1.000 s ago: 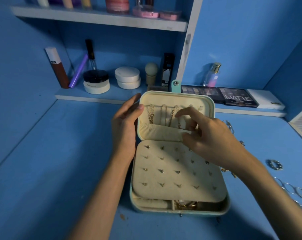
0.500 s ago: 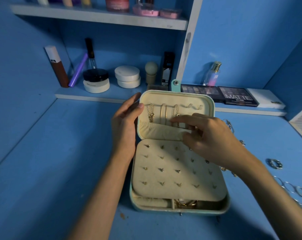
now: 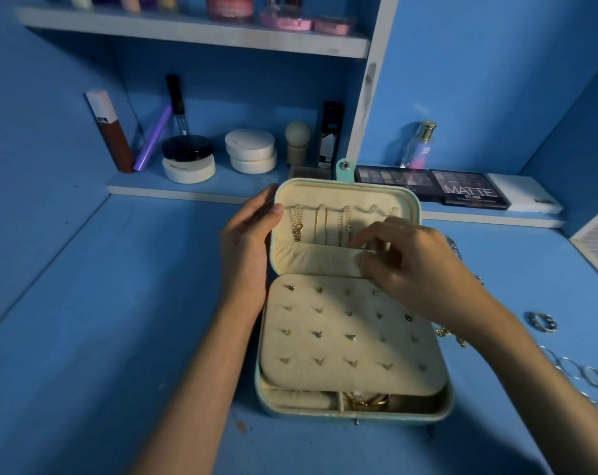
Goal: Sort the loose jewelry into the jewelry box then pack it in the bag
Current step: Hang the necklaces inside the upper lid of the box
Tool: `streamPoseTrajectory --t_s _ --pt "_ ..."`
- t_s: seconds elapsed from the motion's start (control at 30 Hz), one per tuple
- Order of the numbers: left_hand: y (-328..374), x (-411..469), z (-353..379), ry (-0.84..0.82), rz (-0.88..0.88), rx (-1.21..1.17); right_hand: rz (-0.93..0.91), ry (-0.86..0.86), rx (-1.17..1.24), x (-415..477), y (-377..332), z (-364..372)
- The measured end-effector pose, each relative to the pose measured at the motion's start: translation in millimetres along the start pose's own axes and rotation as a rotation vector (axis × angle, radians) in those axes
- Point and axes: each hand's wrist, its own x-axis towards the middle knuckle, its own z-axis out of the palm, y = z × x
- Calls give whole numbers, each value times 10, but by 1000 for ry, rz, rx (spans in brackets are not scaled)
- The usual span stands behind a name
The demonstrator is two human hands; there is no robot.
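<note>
Jewelry box [image 3: 352,337] lies open on the counter [image 3: 119,303]. The left hand [image 3: 246,248], grip wide and flat, props its lid [image 3: 325,197] upright so the right hand [image 3: 417,265], grip narrowed, can work at the lid pocket [image 3: 311,260]; whether it holds a chain, I cannot tell.

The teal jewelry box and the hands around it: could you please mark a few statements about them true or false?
1. The teal jewelry box with cream lining lies open. True.
2. The left hand touches the left edge of the lid. True.
3. The right hand picks up the silver rings on the blue table. False: it is at the lid's pocket; the rings lie untouched.
4. The lid's hooks are bare. False: gold chains hang from them.
</note>
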Motion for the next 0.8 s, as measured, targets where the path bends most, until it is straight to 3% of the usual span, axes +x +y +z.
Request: streamPoseTrajectory --t_s 0.23,0.43,0.6,0.7,0.8 --pt "-15 -5 -9 -1 3 140 57 59 77 91 136 -364" --pt "-106 46 -53 -8 115 426 219 -289 -133 125 569 -656" --pt "-179 91 -131 -55 193 709 306 -469 -279 78 786 -711" --pt "-182 111 -148 -65 222 784 347 -530 -345 37 879 -702" --pt "-196 127 -155 -66 215 797 382 -433 -337 29 951 -637"
